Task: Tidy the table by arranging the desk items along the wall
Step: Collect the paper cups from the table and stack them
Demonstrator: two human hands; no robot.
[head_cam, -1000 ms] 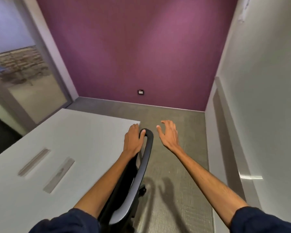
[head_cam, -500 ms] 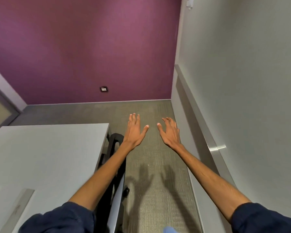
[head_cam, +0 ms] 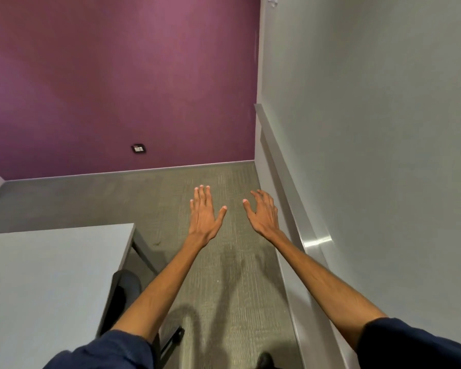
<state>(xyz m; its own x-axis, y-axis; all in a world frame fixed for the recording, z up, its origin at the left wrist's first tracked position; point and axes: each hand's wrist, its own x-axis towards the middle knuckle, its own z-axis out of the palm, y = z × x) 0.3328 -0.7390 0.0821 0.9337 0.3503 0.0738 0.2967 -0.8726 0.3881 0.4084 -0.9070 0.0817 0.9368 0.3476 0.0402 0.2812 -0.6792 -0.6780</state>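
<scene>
The table (head_cam: 51, 275) lies left, a chair (head_cam: 125, 288) tucked at its right edge, both hands above floor (head_cam: 171, 198) between table and right wall (head_cam: 370, 129).

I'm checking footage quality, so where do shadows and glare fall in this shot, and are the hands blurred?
All in the head view: soft arm shadows lie on the carpet; a bright glare patch sits on the wall rail near the right hand; that hand and the left hand look sharp; the walls lean from lens distortion.

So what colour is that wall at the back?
Purple; the back wall shows best in the head view.
</scene>
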